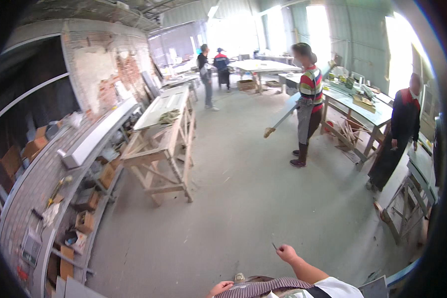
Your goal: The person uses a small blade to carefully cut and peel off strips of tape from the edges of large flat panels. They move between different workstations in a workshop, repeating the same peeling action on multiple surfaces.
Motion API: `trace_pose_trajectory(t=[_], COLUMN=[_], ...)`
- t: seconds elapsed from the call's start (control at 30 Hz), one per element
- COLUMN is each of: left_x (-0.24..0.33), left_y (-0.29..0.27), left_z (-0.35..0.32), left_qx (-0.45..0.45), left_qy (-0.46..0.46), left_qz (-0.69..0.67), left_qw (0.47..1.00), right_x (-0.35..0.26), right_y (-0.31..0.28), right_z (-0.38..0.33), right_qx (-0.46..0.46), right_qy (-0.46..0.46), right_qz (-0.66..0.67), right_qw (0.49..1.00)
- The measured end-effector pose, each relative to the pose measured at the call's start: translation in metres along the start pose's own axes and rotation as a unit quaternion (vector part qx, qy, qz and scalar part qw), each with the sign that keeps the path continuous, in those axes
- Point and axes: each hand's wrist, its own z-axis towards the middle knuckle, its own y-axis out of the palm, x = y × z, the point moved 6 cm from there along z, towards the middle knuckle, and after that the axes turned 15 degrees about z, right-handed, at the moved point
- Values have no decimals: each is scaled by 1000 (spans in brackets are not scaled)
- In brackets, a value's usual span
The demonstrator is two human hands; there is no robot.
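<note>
My right hand (285, 253) is held out in front of my body at the lower right. Its fingers are closed round a short, thin grey stick-like tool (274, 246), whose exact kind is too small to tell. At the lower edge, my left hand (221, 287) is low against my body, beside a striped grey apron (273, 286). Its fingers are too small and partly hidden to show whether they grip anything. A shoe tip (239, 277) shows on the floor between my hands.
A wooden trestle (154, 154) bears a pale panel (160, 108) and a crumpled cloth (169, 116). Left stands a shelf (97, 208) with boxes. A person in a striped top (310, 89) carries a long board (285, 111); another person (402, 124) stands right near workbenches (367, 107).
</note>
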Motion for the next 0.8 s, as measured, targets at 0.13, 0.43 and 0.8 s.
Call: trace_pose_trajectory(t=[0.13, 0.43, 0.8], left_x=[30, 133, 191], left_y=[-26, -164, -285], left_z=[105, 360, 565], left_qx=[-23, 2, 89], left_qy=[-32, -24, -166], left_qz=[110, 190, 137], left_qw=[993, 982, 973], right_x=[106, 225, -76], right_y=[-54, -102, 9], right_z=[5, 116, 631], right_qx=[41, 242, -171], right_qy=[239, 428, 109], right_qz=[-10, 289, 86], right_qw=[970, 821, 975])
